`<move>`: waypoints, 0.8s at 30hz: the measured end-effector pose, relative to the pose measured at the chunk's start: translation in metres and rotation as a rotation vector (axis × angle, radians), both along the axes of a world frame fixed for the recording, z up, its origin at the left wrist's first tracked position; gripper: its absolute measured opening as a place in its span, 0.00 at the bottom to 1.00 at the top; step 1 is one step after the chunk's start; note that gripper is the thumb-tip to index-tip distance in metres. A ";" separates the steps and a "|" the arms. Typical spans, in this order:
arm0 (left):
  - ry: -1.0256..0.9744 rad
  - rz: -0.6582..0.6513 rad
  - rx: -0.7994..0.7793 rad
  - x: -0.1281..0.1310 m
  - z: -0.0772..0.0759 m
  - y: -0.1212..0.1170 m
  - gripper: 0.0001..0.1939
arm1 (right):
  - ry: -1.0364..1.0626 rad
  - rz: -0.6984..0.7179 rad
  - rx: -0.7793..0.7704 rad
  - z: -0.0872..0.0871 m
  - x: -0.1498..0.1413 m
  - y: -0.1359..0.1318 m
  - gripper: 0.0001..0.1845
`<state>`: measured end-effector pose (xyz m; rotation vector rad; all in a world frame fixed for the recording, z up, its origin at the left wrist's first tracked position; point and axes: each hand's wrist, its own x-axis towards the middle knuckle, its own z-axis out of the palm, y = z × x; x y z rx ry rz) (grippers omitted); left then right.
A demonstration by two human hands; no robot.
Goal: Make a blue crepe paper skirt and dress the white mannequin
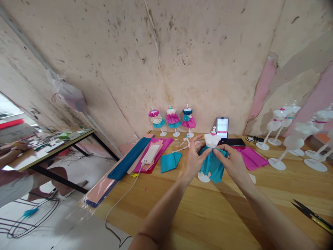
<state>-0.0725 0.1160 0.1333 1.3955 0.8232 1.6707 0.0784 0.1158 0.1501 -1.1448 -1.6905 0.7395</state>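
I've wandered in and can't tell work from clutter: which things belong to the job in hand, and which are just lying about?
In the job:
mannequin
teal skirt, pinched at its waist by left hand and right hand
probably scissors and folded teal sheet, both untouched

Apparently just lying about:
phone
white power bank
black box

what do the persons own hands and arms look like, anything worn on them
The left hand and right hand wear no gloves. The left forearm and right forearm show no sleeves, watch or bracelet. Nail details are too small to tell.
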 end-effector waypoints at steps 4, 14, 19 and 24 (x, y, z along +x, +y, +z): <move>-0.070 -0.020 -0.021 0.003 0.000 -0.001 0.36 | -0.045 -0.038 0.050 -0.001 -0.001 -0.001 0.15; -0.154 -0.030 -0.066 0.005 -0.004 0.003 0.34 | -0.127 -0.080 0.057 -0.001 -0.001 0.001 0.14; -0.103 0.008 -0.050 0.004 -0.006 0.003 0.35 | -0.110 0.005 0.049 -0.004 0.001 0.006 0.16; -0.091 0.006 -0.056 0.003 -0.006 0.004 0.35 | 0.011 0.114 -0.041 -0.004 0.002 0.007 0.18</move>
